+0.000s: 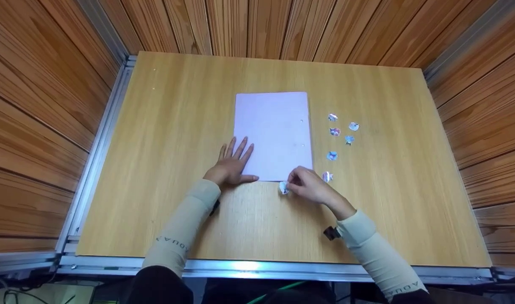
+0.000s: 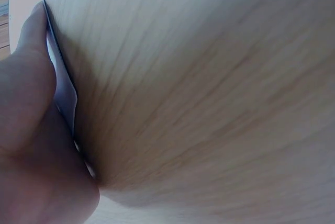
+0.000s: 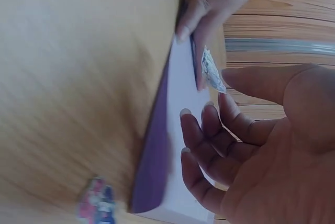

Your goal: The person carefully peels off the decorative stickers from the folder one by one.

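Note:
A pale lilac notebook or folder lies on the table, its near corner curling up with a darker purple side in the right wrist view. My left hand rests on its lower left corner, fingers spread and straight. Just past the near edge, my right hand pinches a small irregular sticker between thumb and index finger; the right wrist view shows the sticker tilted, its print unclear. Right of the notebook lie several similar stickers, the nearest sticker close to my right hand.
More loose stickers, such as a blue one and a pinkish one, are scattered on the wooden table. A metal rail runs along the table's front edge. Wood-panelled walls stand on three sides.

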The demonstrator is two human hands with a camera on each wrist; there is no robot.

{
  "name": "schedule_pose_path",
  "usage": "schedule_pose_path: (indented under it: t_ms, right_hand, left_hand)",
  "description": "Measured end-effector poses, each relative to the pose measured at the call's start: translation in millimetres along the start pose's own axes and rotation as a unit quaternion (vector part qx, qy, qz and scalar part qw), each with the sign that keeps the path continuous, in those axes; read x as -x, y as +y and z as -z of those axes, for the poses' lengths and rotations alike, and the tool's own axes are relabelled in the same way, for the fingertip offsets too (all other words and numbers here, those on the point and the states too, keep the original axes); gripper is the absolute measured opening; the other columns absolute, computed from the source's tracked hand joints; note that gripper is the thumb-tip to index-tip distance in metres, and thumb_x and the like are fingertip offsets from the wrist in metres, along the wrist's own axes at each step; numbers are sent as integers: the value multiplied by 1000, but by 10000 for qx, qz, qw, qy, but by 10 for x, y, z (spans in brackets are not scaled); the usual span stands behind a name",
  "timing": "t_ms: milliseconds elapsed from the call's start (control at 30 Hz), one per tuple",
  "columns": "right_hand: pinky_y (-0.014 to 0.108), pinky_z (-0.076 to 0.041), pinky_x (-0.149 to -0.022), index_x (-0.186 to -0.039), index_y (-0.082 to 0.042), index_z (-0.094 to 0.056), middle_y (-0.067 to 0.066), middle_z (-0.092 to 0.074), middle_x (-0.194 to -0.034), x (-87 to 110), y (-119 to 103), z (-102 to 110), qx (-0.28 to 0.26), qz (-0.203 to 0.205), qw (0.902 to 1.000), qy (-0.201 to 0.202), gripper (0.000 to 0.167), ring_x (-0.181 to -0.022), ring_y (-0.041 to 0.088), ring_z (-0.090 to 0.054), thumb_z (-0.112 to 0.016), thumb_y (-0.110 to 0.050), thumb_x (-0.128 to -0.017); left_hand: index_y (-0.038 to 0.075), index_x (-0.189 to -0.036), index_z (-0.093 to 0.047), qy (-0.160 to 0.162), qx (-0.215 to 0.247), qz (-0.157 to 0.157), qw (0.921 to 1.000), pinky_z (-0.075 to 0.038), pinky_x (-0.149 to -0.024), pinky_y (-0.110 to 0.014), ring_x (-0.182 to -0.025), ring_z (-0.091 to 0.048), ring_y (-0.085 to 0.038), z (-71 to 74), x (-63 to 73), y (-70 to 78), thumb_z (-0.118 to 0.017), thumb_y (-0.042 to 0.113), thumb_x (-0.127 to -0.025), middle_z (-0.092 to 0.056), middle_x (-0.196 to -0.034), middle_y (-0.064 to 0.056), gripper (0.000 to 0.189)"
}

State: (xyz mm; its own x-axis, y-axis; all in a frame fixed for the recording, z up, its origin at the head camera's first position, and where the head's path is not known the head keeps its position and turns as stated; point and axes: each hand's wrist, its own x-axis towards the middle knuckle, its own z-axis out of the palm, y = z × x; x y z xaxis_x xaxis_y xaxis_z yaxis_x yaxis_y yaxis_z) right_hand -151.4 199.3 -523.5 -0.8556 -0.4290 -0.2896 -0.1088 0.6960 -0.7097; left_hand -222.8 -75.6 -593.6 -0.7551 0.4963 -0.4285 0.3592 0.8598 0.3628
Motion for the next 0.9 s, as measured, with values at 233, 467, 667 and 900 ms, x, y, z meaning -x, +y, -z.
schedule_pose_path:
  t_ms: [233,467,667,900]
  right_hand:
    - [35,-50,-78,-101,-9,-64,2,-60,-96,125,66,-205,249,-236,9992,-213,9,-87,18,-57,-70,-15,-98]
    - [36,-51,-77,-99,-11,-64,0,-60,-94,122,88,-336,534,-396,9978,14,10,-85,17,-58,-72,-16,-96]
    - [35,-52,-78,-100,-11,-64,-1,-59,-94,99,91,-409,879,-375,9953,179,9,-85,17,-57,-71,-14,-96]
    - [35,-52,-77,-104,-9,-64,0,-59,-95,93,106,-453,847,-541,9944,322,16,-85,17,-57,-75,-12,-92]
  left_hand:
    - [20,-165,8,49,-21,-44,10000,16,-120,-60,-151,29,-39,71,109,60,-53,72,-94,24,-169,-8,107]
    - [19,-165,7,85,60,-124,9999,16,-120,-60,-152,28,-40,74,132,36,-51,72,-94,23,-170,-9,106]
    - [19,-165,5,153,80,-141,9998,14,-121,-60,-152,26,-41,84,161,22,-52,71,-94,21,-170,-9,105]
    - [20,-166,4,108,288,-139,9994,14,-121,-60,-153,26,-39,67,189,28,-55,70,-94,20,-171,-7,106]
